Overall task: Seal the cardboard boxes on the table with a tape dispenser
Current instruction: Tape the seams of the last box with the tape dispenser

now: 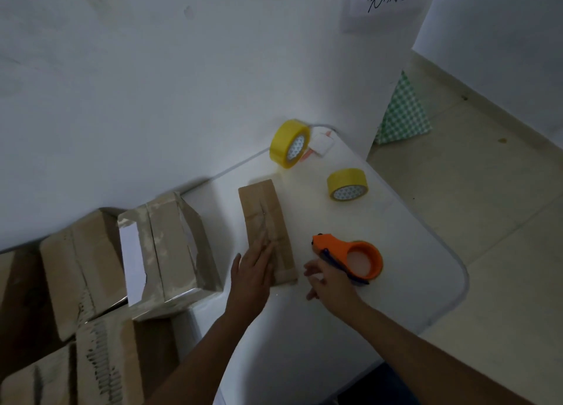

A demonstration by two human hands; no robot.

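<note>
- The left hand [254,272] reaches forward from the lower middle, forearm angled up and to the right, palm down; its grip is spread, straight fingers lying flat on the near end of the small flat brown cardboard box [267,228].
- That box lies lengthwise on the white tabletop [380,282], between the pile of larger taped cardboard boxes [170,252] on the left and the orange plastic tape dispenser [350,257] on the right.
- The right hand [327,282] comes in from the lower right, forearm slanting up-left, fingers loosely spread and holding nothing, at the dispenser's near end by its dark handle; whether they touch it I cannot tell.
- Two yellow tape rolls [347,184] sit farther back; one leans on the white wall [152,84].
</note>
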